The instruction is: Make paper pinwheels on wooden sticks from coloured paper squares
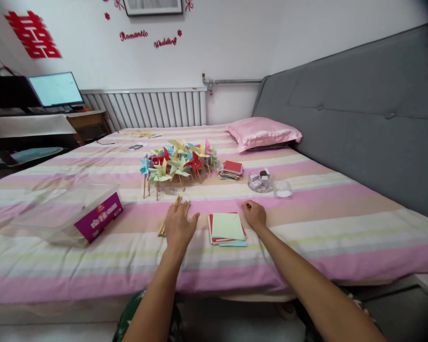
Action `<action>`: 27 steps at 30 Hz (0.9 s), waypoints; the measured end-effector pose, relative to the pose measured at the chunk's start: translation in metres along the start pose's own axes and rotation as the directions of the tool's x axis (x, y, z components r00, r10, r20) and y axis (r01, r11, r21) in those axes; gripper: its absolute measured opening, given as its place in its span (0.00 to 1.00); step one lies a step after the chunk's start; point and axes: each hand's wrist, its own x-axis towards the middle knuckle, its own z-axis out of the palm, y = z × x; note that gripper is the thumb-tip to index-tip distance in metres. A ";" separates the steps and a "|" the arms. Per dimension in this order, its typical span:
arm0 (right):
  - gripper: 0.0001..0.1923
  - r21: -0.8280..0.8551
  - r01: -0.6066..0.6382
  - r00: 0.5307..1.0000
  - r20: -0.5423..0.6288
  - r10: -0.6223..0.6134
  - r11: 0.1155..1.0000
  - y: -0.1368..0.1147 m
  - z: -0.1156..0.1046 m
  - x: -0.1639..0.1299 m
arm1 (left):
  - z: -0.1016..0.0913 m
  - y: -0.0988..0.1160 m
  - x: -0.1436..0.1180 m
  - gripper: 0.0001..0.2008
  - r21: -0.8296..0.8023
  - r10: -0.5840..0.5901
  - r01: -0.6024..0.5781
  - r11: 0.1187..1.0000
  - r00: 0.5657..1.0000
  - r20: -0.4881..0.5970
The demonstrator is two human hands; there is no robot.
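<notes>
My left hand rests over a small bunch of thin wooden sticks, its thumb stretched out to the side; its fingertips are partly hidden. My right hand is closed on the bedspread, fingers curled in, and whatever they may hold does not show. Between the hands lies a stack of square coloured paper, pale green on top with red and blue edges below. Beyond the sticks stands a cluster of paper pinwheels on sticks, in red, yellow, blue, green and pink.
A clear plastic box with a purple label sits at left. Further back are another paper stack with red on top, a clear round container of small pieces, and its apparent lid. A pink pillow lies near the grey headboard.
</notes>
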 end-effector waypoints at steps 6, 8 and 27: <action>0.15 -0.002 -0.022 1.000 0.000 0.022 1.000 0.001 0.002 0.002 | 0.018 0.012 -0.015 0.11 -0.309 0.327 -0.257 0.916 0.924 0.199; 0.15 0.006 -0.022 1.000 0.005 0.022 1.000 0.001 0.001 0.003 | 0.023 0.018 -0.019 0.11 -0.312 0.391 -0.312 0.897 0.890 0.235; 0.08 0.440 0.185 0.904 0.276 -0.328 0.879 -0.045 -0.056 -0.021 | 0.040 0.017 -0.021 0.22 -0.372 0.554 -0.429 0.823 0.750 0.361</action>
